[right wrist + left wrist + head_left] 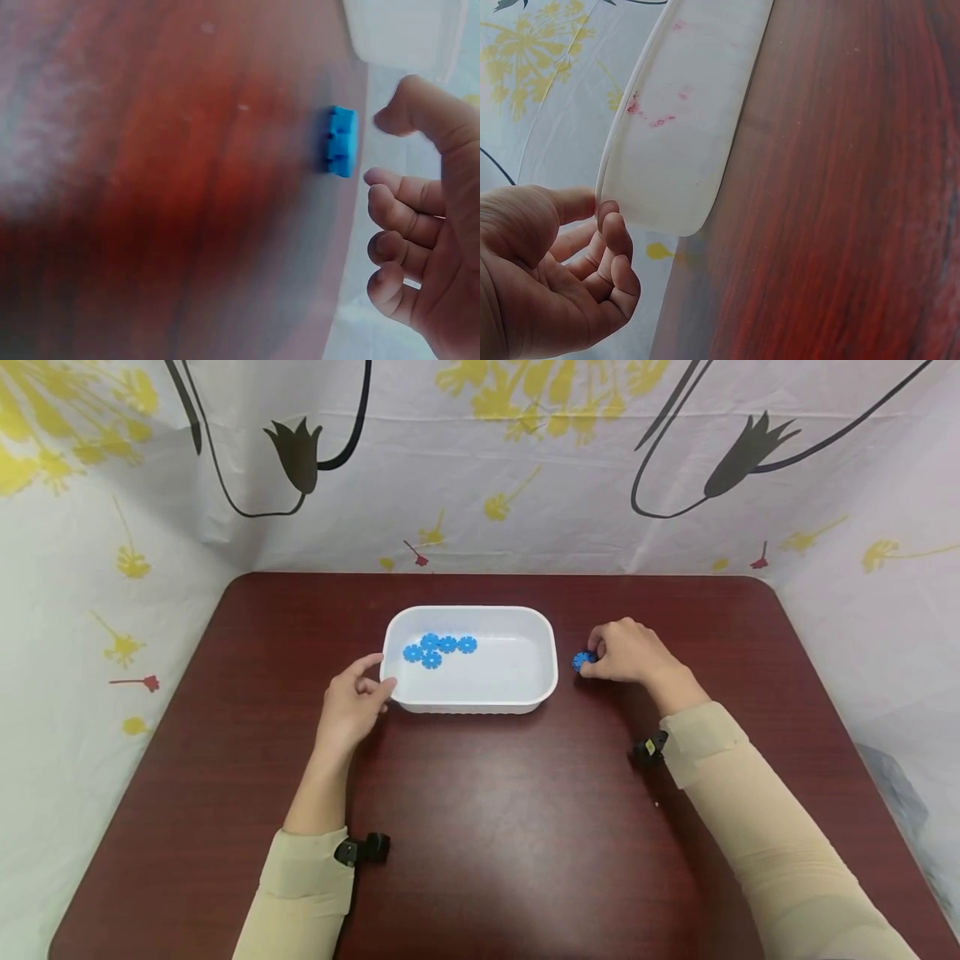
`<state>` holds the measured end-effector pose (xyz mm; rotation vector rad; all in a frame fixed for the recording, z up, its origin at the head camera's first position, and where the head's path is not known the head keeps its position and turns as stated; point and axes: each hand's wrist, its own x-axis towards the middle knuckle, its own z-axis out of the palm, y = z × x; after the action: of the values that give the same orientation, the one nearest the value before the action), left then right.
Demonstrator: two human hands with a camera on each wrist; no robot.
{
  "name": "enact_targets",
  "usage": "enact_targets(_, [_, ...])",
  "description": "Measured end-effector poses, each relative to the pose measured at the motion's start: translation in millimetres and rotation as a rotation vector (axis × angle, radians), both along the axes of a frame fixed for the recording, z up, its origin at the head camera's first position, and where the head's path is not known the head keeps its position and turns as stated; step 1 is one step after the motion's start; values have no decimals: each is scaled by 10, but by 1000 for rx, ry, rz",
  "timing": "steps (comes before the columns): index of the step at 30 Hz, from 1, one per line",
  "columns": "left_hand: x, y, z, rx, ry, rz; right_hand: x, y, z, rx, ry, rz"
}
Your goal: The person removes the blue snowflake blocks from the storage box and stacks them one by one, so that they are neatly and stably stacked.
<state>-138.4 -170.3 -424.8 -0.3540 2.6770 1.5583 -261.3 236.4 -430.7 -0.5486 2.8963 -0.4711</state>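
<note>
A white plastic tray (495, 703) stands on the table with several blue notched snowflake discs (447, 644) lying in its left half. My left hand (351, 706) grips the tray's left rim between thumb and fingers, and the left wrist view shows the fingertips at the rim's corner. To the right of the tray, my right hand (626, 652) is over another blue notched piece (582, 661) on the table. The right wrist view shows this blue piece (343, 141) edge-on, thicker than a single disc. There, a gap separates thumb and fingertips from it.
The dark red-brown table (480, 810) extends around the tray. Behind it hangs a white cloth (480, 485) printed with flowers. Black straps with small devices sit on both wrists. Reddish stains mark the tray's outer wall (682, 142).
</note>
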Motion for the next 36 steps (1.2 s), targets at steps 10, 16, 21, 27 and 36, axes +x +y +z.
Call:
enact_targets(10, [-3, -2, -1, 6, 10, 0, -26, -116, 209, -160, 180, 37])
enact_targets(16, [-2, -1, 2, 8, 7, 3, -34, -314, 344, -251, 224, 47])
enact_targets(21, [0, 6, -3, 11, 4, 10, -38, -492, 412, -292, 222, 67])
enact_targets(27, [-3, 5, -14, 16, 15, 7, -53, -684, 448, -313, 227, 112])
enact_targets(36, [-4, -9, -26, 7, 17, -1, -83, -964, 428, -308, 191, 155])
